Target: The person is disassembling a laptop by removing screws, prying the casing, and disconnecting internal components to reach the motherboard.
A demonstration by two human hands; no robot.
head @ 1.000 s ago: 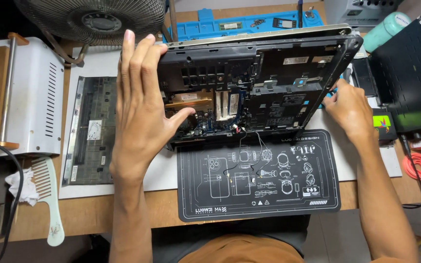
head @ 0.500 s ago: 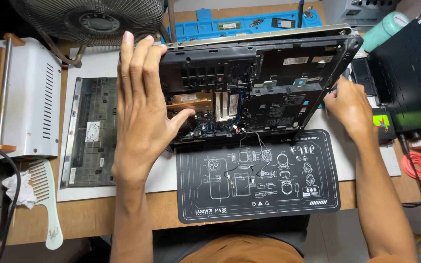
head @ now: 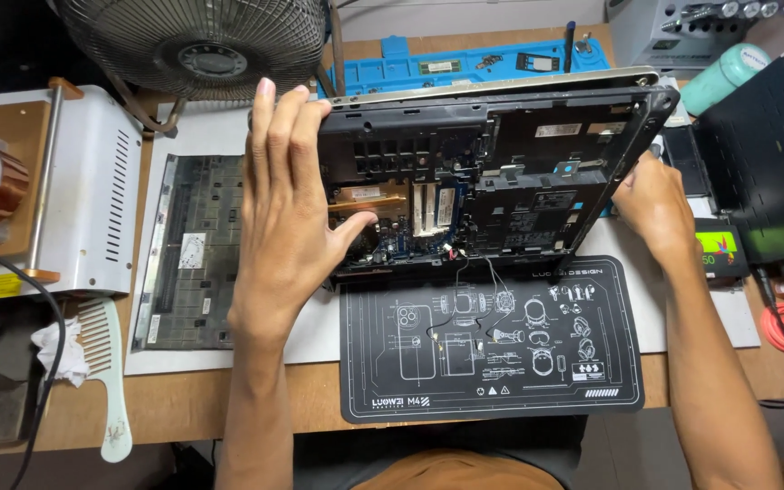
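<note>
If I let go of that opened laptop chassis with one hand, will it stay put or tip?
The laptop chassis stands tilted on its lower edge, braced by the left hand and right hand, so it would probably tip. It looks stiff, not floppy. Thin loose wires trail onto the black mat and could snag; the exposed board looks fragile.

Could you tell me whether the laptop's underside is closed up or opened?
Opened: the laptop shows bare circuit boards, and thin wires trail onto the black mat. Both hands brace its sides.

Opened laptop chassis (head: 501, 181) stands tilted on its edge, just behind the black work mat (head: 492, 340). Left hand (head: 288, 209) flat against chassis left side; right hand (head: 651, 204) grips its right edge. Removed keyboard panel (head: 192, 249) lies left of chassis.
</note>
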